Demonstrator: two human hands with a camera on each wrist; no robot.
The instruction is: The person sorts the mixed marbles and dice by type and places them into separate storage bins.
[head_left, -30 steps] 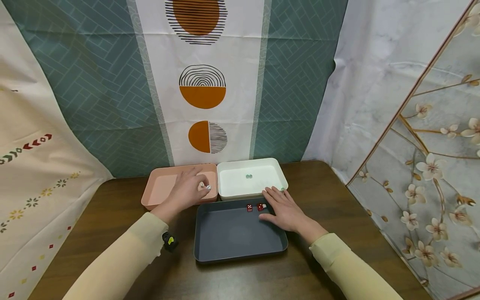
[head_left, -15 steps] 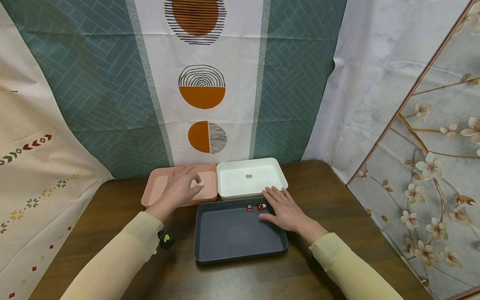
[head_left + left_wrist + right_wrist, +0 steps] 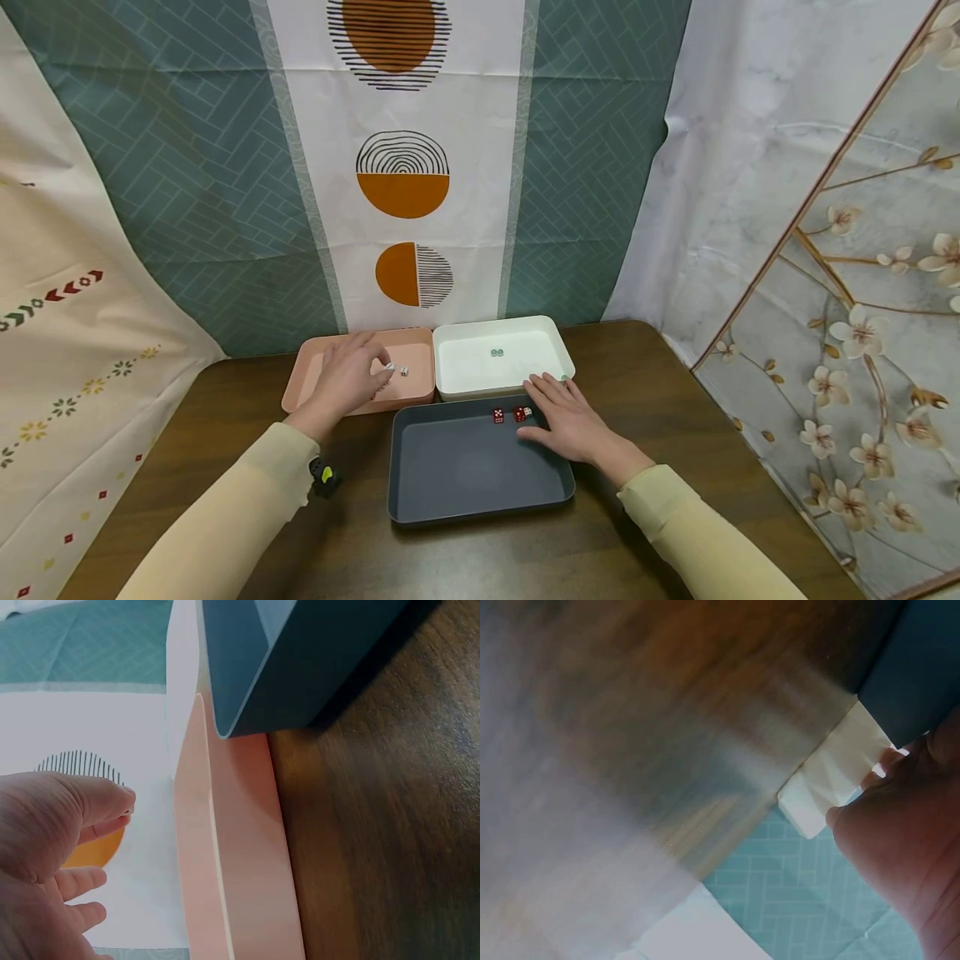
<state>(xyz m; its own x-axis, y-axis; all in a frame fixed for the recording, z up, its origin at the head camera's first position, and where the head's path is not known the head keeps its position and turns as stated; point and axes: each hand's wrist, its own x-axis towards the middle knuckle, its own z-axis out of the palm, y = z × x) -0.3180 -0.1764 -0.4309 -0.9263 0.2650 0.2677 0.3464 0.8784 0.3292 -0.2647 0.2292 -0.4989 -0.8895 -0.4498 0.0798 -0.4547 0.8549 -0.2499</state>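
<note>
In the head view my left hand (image 3: 343,377) is over the pink tray (image 3: 300,392), pinching a small white die (image 3: 390,367) between thumb and forefinger. Another white die (image 3: 404,371) lies on that tray's floor, right of the fingertips. The left wrist view has the thumb meeting a fingertip, with the die mostly hidden. My right hand (image 3: 567,422) lies with fingers extended across the near right edge of the white tray (image 3: 457,385) and over the dark grey tray (image 3: 480,515). Two red dice (image 3: 498,415) and a white die (image 3: 527,412) sit in the grey tray near its thumb.
Small pale green dice (image 3: 497,352) lie in the white tray, and something green shows by the right fingertips. The pink and white trays stand side by side behind the grey one on a wooden table (image 3: 480,562). Patterned cloths (image 3: 210,208) hang around it.
My left hand has moved left over the pink tray, carrying the pinched white die away from the other one, which now shows uncovered. The right hand has stayed in place.
</note>
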